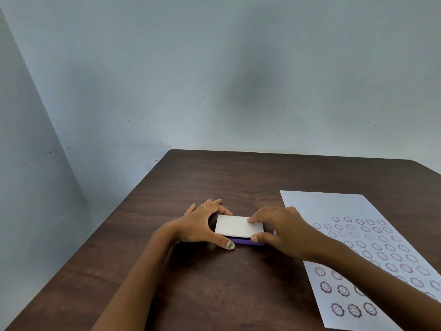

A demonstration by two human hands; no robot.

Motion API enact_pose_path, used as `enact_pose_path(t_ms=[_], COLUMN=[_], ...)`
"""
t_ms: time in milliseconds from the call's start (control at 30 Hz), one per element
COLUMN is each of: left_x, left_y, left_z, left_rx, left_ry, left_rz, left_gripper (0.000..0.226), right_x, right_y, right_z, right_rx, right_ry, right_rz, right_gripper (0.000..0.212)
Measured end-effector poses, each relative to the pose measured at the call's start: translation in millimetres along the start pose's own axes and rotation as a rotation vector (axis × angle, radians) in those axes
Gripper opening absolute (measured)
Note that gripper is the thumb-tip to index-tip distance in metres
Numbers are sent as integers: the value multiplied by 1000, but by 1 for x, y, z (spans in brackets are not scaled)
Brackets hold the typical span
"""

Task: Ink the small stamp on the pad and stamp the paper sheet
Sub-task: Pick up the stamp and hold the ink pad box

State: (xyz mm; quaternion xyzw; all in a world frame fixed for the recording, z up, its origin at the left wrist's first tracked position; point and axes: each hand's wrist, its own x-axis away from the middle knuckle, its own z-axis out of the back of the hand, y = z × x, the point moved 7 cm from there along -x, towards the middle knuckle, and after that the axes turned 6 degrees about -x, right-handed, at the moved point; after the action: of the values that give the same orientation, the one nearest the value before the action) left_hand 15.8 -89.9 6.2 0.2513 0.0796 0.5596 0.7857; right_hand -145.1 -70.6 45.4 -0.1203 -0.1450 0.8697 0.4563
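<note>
My left hand curls around the left end of the flat purple rectangular ink pad, thumb pressed against its near edge and fingers wrapped over the far side, so it has a firm partial-closed hold on the base. My right hand pinches the right end of the pad's pale grey rectangular lid, fingertips on top and thumb under the near edge; the lid sits on the pad with a thin purple strip showing beneath it along the front. The pad rests on the dark brown wooden table, left of the white paper sheet, which lies flat under my right forearm and already carries rows of round, petal-edged smiley prints. I cannot see the small stamp anywhere; it may be hidden behind my hands or out of view. The risks I judge from here: if the lid sticks and then pops free, the pad could jerk or flip and smear ink on the table or my fingers. My thumb near the seam could touch the inked surface and later mark the sheet. My right forearm lying over the paper could drag or crease it, or blur any prints that are not yet dry, when I pull that hand away.
</note>
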Motion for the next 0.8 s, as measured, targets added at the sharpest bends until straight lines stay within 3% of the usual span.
enact_pose_path(t_ms=[200, 433, 667, 800], left_x=[3, 4, 6, 5], left_y=[2, 3, 8, 6], left_z=[0, 1, 3, 2], left_rx=[7, 34, 39, 36], left_ry=[-2, -30, -21, -26], left_rz=[0, 53, 71, 65], left_gripper=[83, 107, 108, 111], right_x=[-7, -32, -57, -67], right_y=[-4, 12, 36, 47], right_z=[16, 29, 23, 13], right_rx=[-150, -382, -532, -577], right_ry=[-86, 44, 219, 209], right_rz=[0, -19, -121, -184], right_gripper=[28, 28, 22, 19])
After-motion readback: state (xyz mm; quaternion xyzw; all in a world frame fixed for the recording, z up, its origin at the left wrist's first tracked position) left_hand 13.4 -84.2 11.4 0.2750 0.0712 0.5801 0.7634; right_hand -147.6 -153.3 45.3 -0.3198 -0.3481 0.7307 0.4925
